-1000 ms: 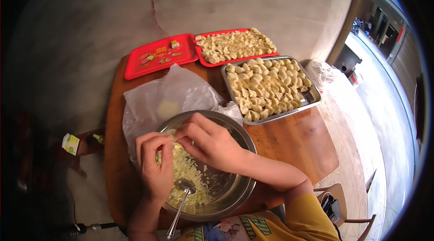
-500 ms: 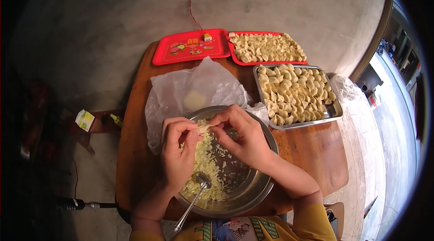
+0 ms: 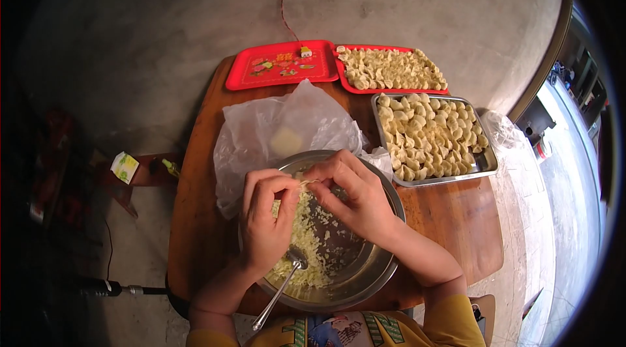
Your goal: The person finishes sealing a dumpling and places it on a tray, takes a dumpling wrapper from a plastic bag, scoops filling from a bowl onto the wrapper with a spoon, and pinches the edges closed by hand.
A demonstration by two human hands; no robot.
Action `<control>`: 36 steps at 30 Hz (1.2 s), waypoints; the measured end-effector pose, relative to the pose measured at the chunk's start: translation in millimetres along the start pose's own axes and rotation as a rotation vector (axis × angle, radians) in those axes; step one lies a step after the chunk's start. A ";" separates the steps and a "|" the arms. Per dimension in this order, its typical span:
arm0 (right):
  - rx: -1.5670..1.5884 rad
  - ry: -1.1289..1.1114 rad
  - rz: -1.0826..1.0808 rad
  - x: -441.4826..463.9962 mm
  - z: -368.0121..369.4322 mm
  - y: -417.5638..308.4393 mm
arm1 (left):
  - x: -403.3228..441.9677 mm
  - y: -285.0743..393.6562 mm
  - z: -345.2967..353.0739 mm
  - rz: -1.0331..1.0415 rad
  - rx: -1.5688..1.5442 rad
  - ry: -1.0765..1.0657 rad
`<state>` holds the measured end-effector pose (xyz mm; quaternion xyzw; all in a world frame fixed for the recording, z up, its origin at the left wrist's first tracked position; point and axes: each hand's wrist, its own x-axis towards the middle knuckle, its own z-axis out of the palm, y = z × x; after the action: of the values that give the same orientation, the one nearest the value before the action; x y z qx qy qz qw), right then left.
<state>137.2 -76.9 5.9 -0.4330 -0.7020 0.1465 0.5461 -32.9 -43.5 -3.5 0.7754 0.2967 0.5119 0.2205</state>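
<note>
Over the steel bowl (image 3: 381,267), my left hand (image 3: 268,216) and my right hand (image 3: 355,200) meet, fingertips pinched on a small pale dumpling (image 3: 305,184) between them. Fingers cover most of the dumpling. Chopped pale-green filling (image 3: 313,252) lies in the left part of the bowl. A metal spoon (image 3: 280,291) rests in the filling, its handle leaning over the near rim. Behind the bowl, a crumpled plastic bag (image 3: 251,132) has a pale round piece of dough (image 3: 285,142) in or under it.
A steel tray (image 3: 492,166) of folded dumplings stands at the right of the wooden table (image 3: 456,216). Behind it is a red tray (image 3: 365,90) with more dumplings. Another red tray (image 3: 251,80) at the back left bears a small yellow-and-white object. A low stool with a carton stands left.
The view has shifted, so the table sits further right in it. Both hands stay over the bowl; the dumpling, visible between them half a second ago, is now more covered by fingers.
</note>
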 end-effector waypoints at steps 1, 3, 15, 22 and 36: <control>-0.027 -0.017 0.004 -0.3 -0.7 -0.4 | 0.1 -0.4 -0.2 -0.001 0.000 0.000; -0.055 -0.033 0.007 -0.4 -1.1 -0.1 | 0.2 -1.8 -0.7 0.030 0.039 -0.012; -0.001 -0.002 0.003 -0.8 1.9 2.6 | -1.6 -5.3 7.1 0.067 -0.055 0.035; -0.002 -0.007 -0.002 -0.9 1.9 1.8 | -0.1 -2.6 5.3 0.152 0.055 0.029; -0.085 -0.018 -0.093 -0.2 0.2 1.9 | 1.7 1.2 5.3 0.222 0.135 0.031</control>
<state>137.9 -75.8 4.4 -0.4213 -0.7320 0.0947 0.5270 -27.2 -43.4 -3.6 0.8086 0.2460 0.5241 0.1052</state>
